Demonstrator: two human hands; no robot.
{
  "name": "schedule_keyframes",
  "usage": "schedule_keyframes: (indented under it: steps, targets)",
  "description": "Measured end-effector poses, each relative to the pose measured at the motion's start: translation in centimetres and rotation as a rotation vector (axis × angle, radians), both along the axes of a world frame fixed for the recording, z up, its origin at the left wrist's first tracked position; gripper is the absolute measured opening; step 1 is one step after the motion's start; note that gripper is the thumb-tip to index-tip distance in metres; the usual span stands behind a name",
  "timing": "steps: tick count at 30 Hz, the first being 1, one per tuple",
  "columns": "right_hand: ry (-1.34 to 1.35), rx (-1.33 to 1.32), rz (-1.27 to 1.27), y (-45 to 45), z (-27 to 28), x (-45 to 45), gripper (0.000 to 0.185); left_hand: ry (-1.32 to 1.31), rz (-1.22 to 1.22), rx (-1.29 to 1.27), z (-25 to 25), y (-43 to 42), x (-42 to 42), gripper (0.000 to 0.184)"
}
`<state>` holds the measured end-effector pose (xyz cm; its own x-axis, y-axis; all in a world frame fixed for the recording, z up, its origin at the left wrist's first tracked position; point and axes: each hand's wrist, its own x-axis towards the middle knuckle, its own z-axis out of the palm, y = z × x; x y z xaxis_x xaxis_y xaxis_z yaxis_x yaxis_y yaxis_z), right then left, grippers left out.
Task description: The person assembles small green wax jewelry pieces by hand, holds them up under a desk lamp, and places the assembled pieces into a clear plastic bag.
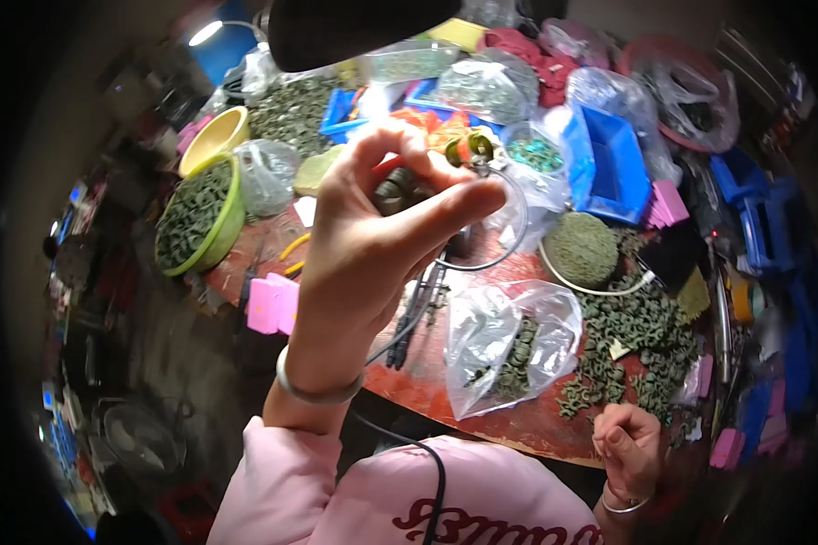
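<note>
My left hand [364, 218] is raised close to the camera, with a beige bangle at the wrist. Its thumb and forefinger pinch a small olive-green ring-shaped piece [471, 148]. More dark green rounded pieces [396, 189] show inside the curl of its fingers. Low on the right, by the table edge, is my right hand [629, 445], its fingers curled closed; what they hold, if anything, is hidden. Between the hands, a clear plastic bag [468, 341] lies open on the red table [418, 368] with several green pieces in it.
Loose green pieces [641, 336] are heaped at the right, beside a round green pad [582, 250]. A green basin [229, 213] full of similar pieces stands left. Farther back are a blue bin [604, 168] and plastic bags. A dark cable [432, 454] crosses my front.
</note>
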<state>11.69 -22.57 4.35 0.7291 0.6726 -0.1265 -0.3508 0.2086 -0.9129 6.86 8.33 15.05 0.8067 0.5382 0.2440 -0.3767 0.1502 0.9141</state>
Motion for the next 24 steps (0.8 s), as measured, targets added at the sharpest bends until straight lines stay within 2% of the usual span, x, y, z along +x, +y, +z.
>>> schedule_keyframes:
  steps: [1,3,5,7,9,11,13,17,19,20,24]
  targets:
    - [-0.020,-0.021,0.007,-0.2,-0.2,0.2,0.021,0.072,0.037,0.034,0.0,-0.8,-0.1,0.034]
    - [-0.039,-0.077,-0.014,-0.5,0.0,0.6,0.021,0.075,-0.066,-0.094,-1.3,-3.0,-0.4,0.034]
    - [-0.104,-0.147,-0.106,-0.7,0.7,1.4,0.017,0.134,-0.301,-0.244,-4.0,-3.9,-1.3,0.034]
    - [-0.241,-0.391,-0.234,-0.6,1.4,2.2,0.010,0.282,-0.398,-0.346,-5.6,-5.2,-2.2,0.045]
    - [-0.425,-0.536,-0.350,-0.3,0.2,3.5,0.007,0.441,-0.444,-0.424,-6.2,-5.9,-2.9,0.049]
    - [-0.813,-0.749,-0.392,-0.3,-1.1,5.4,0.004,0.463,-0.488,-0.494,-7.0,-6.4,-3.0,0.049]
    - [-0.987,-0.866,-0.370,0.9,-0.7,6.6,0.008,0.418,-0.576,-0.568,-7.9,-6.5,-3.1,0.044]
    - [-1.109,-0.808,-0.328,3.2,-1.2,8.2,0.014,0.382,-0.641,-0.721,-8.7,-7.0,-2.9,0.037]
    - [-1.344,-0.933,-0.277,3.8,-1.7,8.7,0.019,0.386,-0.645,-0.735,-8.7,-7.1,-2.9,0.036]
    - [-1.280,-0.973,-0.214,3.9,-1.5,8.6,0.018,0.385,-0.646,-0.736,-8.7,-7.1,-3.0,0.036]
    - [-1.324,-0.927,-0.232,3.8,-2.0,8.6,0.016,0.445,-0.641,-0.642,-9.2,-6.8,-3.0,0.035]
